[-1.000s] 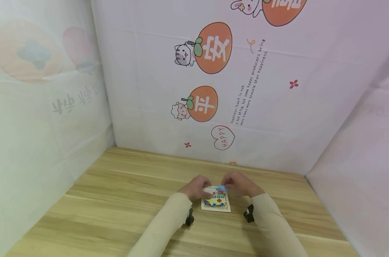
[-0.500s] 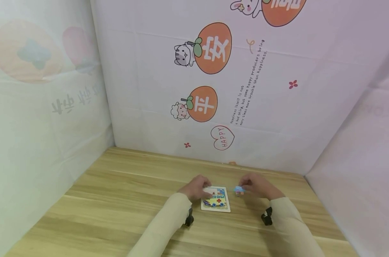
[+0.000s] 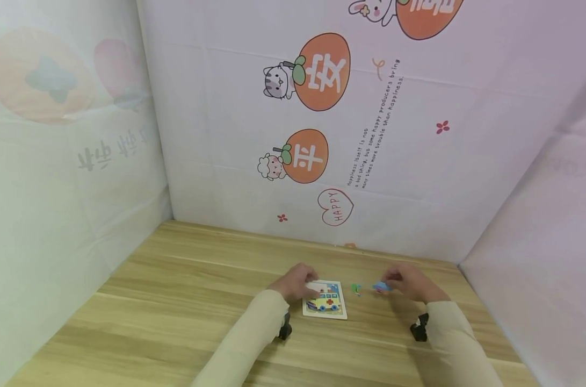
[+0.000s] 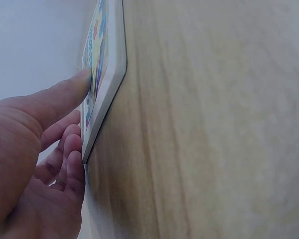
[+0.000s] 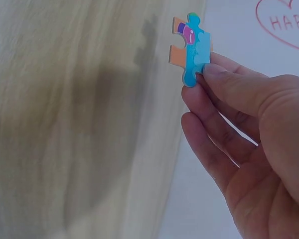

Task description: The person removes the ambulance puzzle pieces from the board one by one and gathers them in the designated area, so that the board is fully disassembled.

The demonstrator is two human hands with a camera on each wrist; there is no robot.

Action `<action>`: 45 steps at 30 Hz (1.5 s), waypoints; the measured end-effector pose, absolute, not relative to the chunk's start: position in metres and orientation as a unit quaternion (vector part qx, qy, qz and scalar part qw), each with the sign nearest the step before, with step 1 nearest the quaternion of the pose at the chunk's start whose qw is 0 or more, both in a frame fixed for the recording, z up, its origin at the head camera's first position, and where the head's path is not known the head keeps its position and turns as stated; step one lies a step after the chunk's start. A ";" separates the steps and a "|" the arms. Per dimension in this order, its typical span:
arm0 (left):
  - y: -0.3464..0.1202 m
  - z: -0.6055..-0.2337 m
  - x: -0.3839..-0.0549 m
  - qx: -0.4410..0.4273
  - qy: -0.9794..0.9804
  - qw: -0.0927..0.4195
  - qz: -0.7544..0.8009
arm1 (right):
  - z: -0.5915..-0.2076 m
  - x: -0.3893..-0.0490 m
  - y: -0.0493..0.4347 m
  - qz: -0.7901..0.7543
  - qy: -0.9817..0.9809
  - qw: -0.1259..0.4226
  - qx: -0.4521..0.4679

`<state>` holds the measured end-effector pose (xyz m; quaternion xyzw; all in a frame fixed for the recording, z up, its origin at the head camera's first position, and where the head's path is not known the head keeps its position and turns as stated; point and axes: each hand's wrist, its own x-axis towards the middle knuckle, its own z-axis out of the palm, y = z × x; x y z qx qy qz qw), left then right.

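A white-framed jigsaw puzzle board [image 3: 324, 314] with a yellow ambulance picture lies on the table. At its left side, my left hand [image 3: 296, 281] holds it; in the left wrist view the thumb [image 4: 65, 97] presses on the picture and the other fingers lie along the board's edge. My right hand [image 3: 411, 281] is to the right of the board, above the table. Between thumb and fingers it pinches a blue and orange puzzle piece [image 5: 192, 52], whose knobs and notch show in the right wrist view. A small green puzzle piece [image 3: 355, 289] lies between the board and that hand.
The wood-grain table [image 3: 176, 322] is bordered by white printed sheets at the left, back [image 3: 225, 161] and right. A black wrist camera [image 3: 419, 328] sits at the right wrist, another [image 3: 285, 327] at the left.
My right hand has moved right, away from the board, carrying the blue puzzle piece. The green piece on the table now shows plainly. My left hand has stayed at the board.
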<state>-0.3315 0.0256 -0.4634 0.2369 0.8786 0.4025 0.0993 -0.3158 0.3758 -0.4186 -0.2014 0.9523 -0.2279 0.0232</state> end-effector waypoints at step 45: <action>0.027 -0.467 -0.334 0.231 0.886 0.097 0.390 | -0.419 -0.313 0.361 -0.187 0.965 0.043 -0.179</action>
